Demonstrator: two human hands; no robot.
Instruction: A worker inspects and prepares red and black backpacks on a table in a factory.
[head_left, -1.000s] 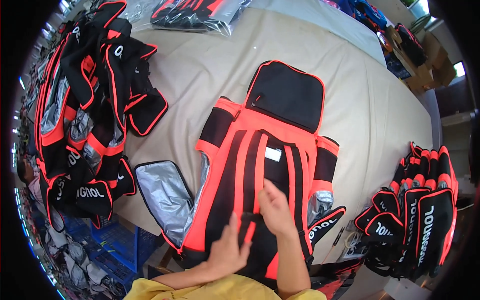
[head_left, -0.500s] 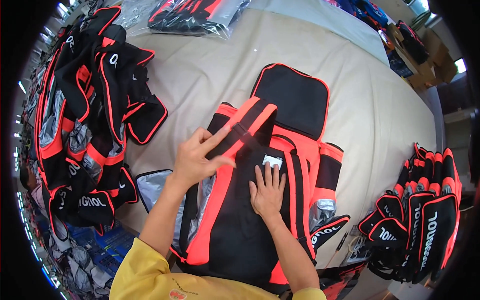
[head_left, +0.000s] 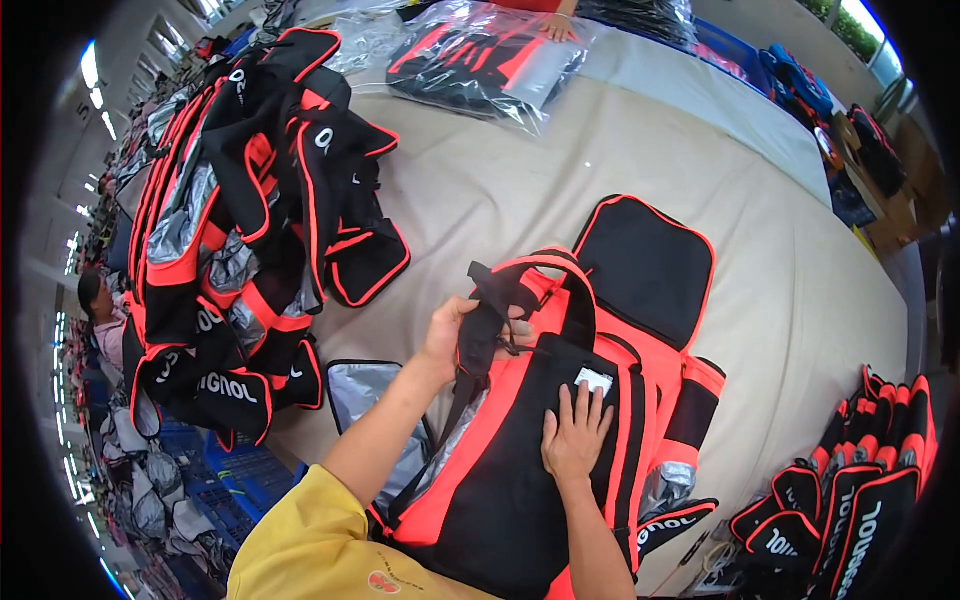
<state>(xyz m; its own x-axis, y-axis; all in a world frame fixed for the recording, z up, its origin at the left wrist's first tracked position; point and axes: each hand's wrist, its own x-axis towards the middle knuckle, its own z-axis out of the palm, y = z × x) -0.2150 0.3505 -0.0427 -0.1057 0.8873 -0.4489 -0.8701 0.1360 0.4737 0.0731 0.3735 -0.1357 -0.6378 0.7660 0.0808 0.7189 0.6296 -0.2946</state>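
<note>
The bag (head_left: 480, 510) lies back side up on the cloth-covered table (head_left: 470, 200), right in front of the person in the yellow shirt (head_left: 310, 530), whom I see bent over its near end. On the left side of the bag, the left hand (head_left: 447, 335) has a padded strap (head_left: 481, 335) lifted off the back, its fingers curled around the black part; how the tips meet behind it I can't tell. The right hand (head_left: 578, 440) rests palm down on the bag's black back, fingers straight and a little spread, thumb held out, the tips close by a white label (head_left: 597, 380). At the bag's far end a black flap (head_left: 645, 270) with red edging lies open, and a silver-lined panel (head_left: 365, 395) juts out from its left side. Well to the left of the bag stands a big heap (head_left: 340, 150) of similar bags, with a smaller stack (head_left: 855, 530) to its right. Beyond the bag, at the far side, another person's hand (head_left: 560, 27) rests on a clear plastic packet (head_left: 480, 55) holding something black and red.
</note>
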